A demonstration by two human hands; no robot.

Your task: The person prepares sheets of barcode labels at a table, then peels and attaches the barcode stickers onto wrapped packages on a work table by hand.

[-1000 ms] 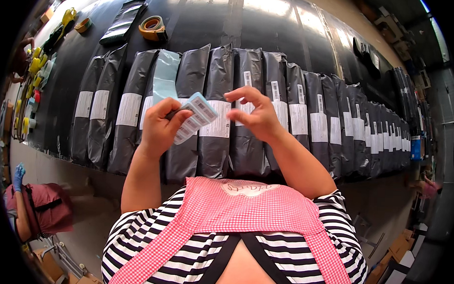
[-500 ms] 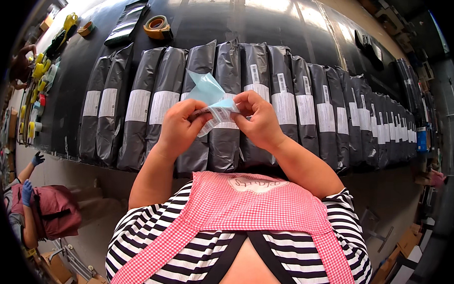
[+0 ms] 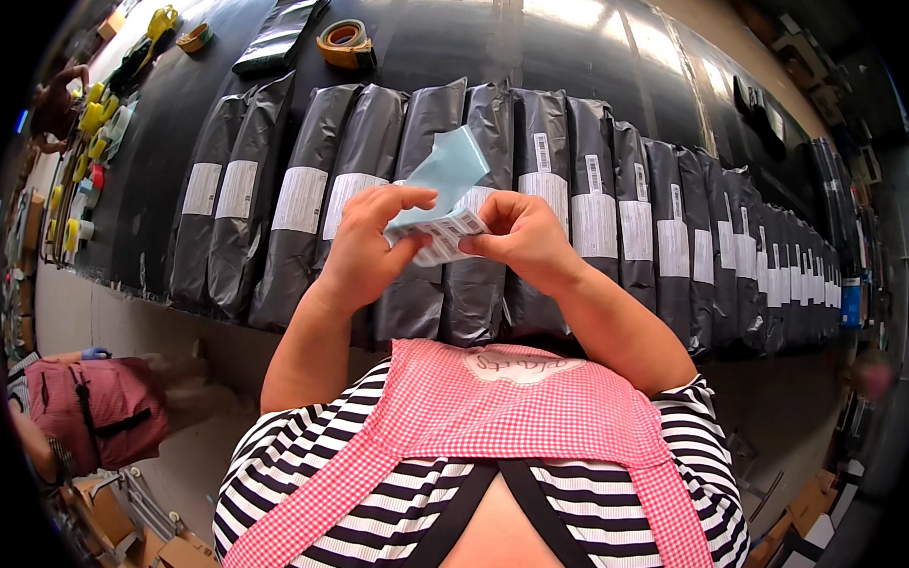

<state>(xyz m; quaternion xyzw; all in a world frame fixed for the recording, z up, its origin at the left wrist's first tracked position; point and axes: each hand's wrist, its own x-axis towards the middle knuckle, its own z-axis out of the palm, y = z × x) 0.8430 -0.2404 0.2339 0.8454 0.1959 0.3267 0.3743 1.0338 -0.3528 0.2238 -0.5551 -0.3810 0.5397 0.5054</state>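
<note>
Both my hands are raised above a row of grey plastic mailing bags point(image 3: 479, 295). Between them is a sheet of barcode stickers point(image 3: 441, 245) with a pale blue backing point(image 3: 452, 172) that curls upward. My left hand point(image 3: 368, 243) grips the sheet's left side, thumb below and fingers above. At the sheet's right end, my right hand point(image 3: 528, 237) pinches its edge with thumb and fingertips. Each nearby bag carries a white label point(image 3: 300, 200). From the middle of the row rightward, bags also show a narrow barcode strip point(image 3: 542, 153); those on the left show none.
Beyond the row on the black table lie tape rolls point(image 3: 346, 46) and a flat black bag point(image 3: 281, 30). A rack with yellow tape rolls point(image 3: 92, 121) stands far left. Another person in a pink apron point(image 3: 95, 412) is at lower left. A dark item point(image 3: 759, 114) lies far right.
The blue backing has swung right and the sheet's printed face shows more. My right fingers have curled closer around its edge. The view has shifted slightly; the other person has turned.
</note>
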